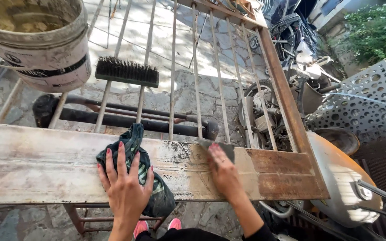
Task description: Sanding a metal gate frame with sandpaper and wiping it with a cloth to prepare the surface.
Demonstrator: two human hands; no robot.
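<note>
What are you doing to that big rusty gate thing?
A person leans over a rusty metal gate lying flat on stands. The left hand presses a dark rag onto the wide bottom panel, and the right hand holds a small grey sanding piece flat against it. The panel looks pale and scuffed to the left, still brown with rust to the right. A wire brush and a dirty bucket rest on the bars.
</note>
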